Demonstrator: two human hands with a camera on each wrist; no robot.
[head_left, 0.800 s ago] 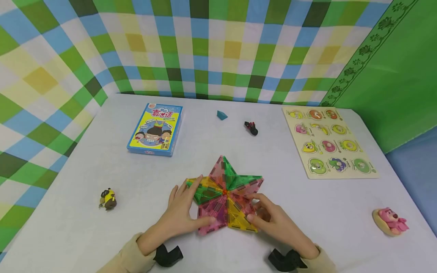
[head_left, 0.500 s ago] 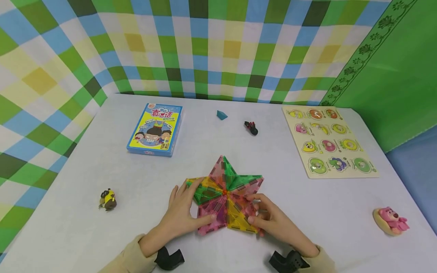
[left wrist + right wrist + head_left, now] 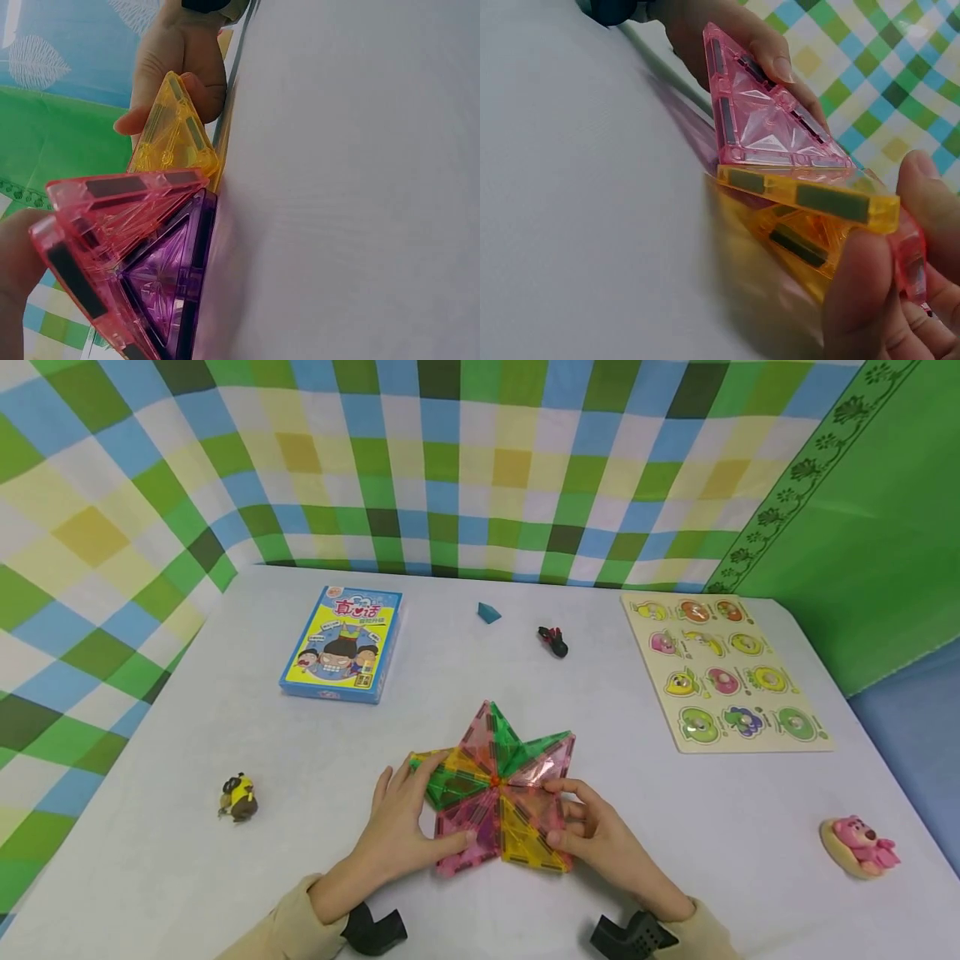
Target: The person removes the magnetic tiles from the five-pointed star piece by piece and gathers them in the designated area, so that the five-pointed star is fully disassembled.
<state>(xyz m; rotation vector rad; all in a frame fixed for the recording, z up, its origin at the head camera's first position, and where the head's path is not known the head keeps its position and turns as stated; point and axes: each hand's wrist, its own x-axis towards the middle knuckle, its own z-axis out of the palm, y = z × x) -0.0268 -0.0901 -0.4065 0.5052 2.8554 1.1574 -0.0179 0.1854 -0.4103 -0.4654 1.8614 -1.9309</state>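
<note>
A five-pointed star of translucent magnetic tiles (image 3: pixel 476 739) lies on the white table, in green, pink, yellow and purple triangles. My left hand (image 3: pixel 401 818) grips its left side, the thumb on the pink and purple point and the fingers over the yellow and green one. The right hand (image 3: pixel 607 843) pinches the lower right point, whose yellow tile (image 3: pixel 810 196) and red tile show between thumb and fingers in the right wrist view. In the left wrist view the pink tile (image 3: pixel 124 206) stands slanted over the purple tile (image 3: pixel 169 281). The upper right point tilts upward.
A blue and yellow card box (image 3: pixel 341 643) lies back left, a fruit puzzle board (image 3: pixel 667 727) back right. Small items are a teal piece (image 3: pixel 489 612), a black and red figure (image 3: pixel 555 643), a yellow and brown figure (image 3: pixel 238 797) and a pink bear (image 3: pixel 861 845).
The star's right-hand points have shifted, the upper right one swinging up and tilting. My right fingers have moved slightly with the lower right point. The left hand has stayed in place.
</note>
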